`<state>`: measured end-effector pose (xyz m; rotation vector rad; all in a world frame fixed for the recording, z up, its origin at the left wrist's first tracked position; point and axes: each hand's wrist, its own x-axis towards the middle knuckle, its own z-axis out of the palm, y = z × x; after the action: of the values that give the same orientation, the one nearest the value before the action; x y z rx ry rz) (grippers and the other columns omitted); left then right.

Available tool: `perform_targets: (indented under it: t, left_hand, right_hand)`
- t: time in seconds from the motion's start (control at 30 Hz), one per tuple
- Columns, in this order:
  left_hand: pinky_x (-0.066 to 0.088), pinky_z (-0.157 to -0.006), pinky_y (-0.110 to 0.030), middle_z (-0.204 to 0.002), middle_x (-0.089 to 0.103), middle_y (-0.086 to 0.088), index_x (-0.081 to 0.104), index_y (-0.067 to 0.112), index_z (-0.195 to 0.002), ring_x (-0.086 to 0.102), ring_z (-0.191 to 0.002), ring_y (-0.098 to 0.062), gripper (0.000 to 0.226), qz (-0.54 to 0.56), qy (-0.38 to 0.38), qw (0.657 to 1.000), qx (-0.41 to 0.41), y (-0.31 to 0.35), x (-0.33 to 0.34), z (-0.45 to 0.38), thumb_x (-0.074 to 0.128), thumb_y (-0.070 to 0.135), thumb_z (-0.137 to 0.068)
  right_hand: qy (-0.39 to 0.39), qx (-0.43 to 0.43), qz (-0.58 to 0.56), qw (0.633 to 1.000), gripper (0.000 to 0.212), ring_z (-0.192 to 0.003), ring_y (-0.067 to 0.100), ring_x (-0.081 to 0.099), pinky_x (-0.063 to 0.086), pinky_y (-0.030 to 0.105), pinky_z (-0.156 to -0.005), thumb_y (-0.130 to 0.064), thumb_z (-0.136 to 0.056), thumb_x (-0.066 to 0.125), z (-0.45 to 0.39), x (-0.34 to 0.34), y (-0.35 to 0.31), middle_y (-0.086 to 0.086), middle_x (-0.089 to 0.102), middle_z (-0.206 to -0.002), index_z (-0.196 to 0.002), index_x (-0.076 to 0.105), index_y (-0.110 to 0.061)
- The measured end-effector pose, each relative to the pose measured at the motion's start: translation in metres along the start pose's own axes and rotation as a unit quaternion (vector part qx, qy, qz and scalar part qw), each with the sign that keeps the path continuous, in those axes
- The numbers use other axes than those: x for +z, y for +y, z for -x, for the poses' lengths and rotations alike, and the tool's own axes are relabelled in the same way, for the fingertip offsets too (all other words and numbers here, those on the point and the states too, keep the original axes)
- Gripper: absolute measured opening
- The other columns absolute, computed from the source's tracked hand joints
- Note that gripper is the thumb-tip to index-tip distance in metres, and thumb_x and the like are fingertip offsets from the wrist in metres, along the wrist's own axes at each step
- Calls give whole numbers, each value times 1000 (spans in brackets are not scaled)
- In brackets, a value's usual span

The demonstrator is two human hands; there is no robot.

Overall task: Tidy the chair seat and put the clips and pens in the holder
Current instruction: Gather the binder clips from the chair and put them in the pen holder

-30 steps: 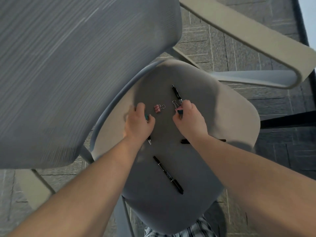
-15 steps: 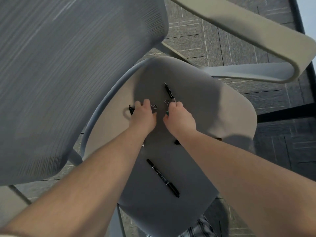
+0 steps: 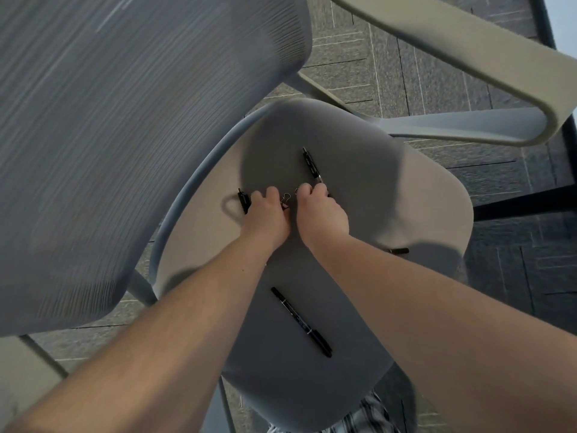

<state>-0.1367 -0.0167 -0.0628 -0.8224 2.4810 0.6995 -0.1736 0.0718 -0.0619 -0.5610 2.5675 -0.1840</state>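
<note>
Both hands are down on the seat (image 3: 406, 189), knuckles side by side near its middle, gathering small things. The left hand (image 3: 265, 214) is curled shut, and a black pen (image 3: 244, 200) sticks out past its fingers toward the backrest (image 3: 125, 135) — it looks held, though the fingers hide the grip. The right hand (image 3: 321, 214) is curled too; whether it is pinching anything I cannot tell. Between the 2 hands sits a clip (image 3: 285, 200), its wire loops showing, just beside both sets of fingertips. Another pen (image 3: 312, 165) lies on the seat beyond the right hand, its near end touching or almost touching that hand. A 3rd pen (image 3: 301, 321) lies on the front half of the seat between the forearms, and a dark tip (image 3: 399, 250) peeks out past the right forearm near the seat's right edge. No holder is in view. The step in hand seems to be picking up the clip; to do it well, pinch it by the body rather than the loops, which fold and slip, and keep the left fist closed so the pen stays put. Then sweep outward from the seat's middle — far pen, front pen, edge piece — before anything rolls off the sloping edge.
</note>
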Motion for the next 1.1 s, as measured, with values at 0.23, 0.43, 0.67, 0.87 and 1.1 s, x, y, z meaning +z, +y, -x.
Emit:
perform_targets:
  t: [0.23,0.43,0.67,0.87,1.1]
  left_hand:
    - [43,-86,-45,-122,45,-20,42,1,-114,52,-108,-41,31,1,2,1000,22,-3,0,6,48,24,-95]
    - [43,-79,-43,-120,45,-19,43,2,-113,53,-102,-40,26,-21,-2,998,54,-9,-3,14,51,17,-93]
    - [44,-77,-42,-115,47,-20,47,3,-109,54,-97,-39,23,-37,9,996,83,-4,-10,30,54,14,-90]
    - [44,-78,-40,-111,51,-20,50,2,-102,54,-96,-37,16,-55,13,989,134,17,-23,64,55,10,-88]
    - [42,-79,-39,-107,51,-19,51,3,-101,54,-99,-37,16,-117,-1,966,232,71,-30,135,54,15,-91]
  right_hand:
    - [11,-16,0,1000,25,-96,36,62,37,38,-61,-8,-98,33,11,10,4,18,43,-122,-121,40,-3]
    - [17,-24,-3,1000,20,-97,35,62,34,35,-61,-7,-97,38,21,4,10,16,47,-121,-116,43,-2]
    - [28,-14,-56,998,17,-96,36,60,36,35,-63,-8,-99,38,40,-11,15,15,45,-118,-114,42,-3]
    - [29,37,-122,991,16,-98,39,57,41,40,-71,-9,-96,40,87,-32,37,16,45,-115,-110,43,-3]
    - [121,113,-163,973,17,-94,37,60,50,41,-76,-9,-88,48,185,-70,77,17,51,-108,-103,49,-2]
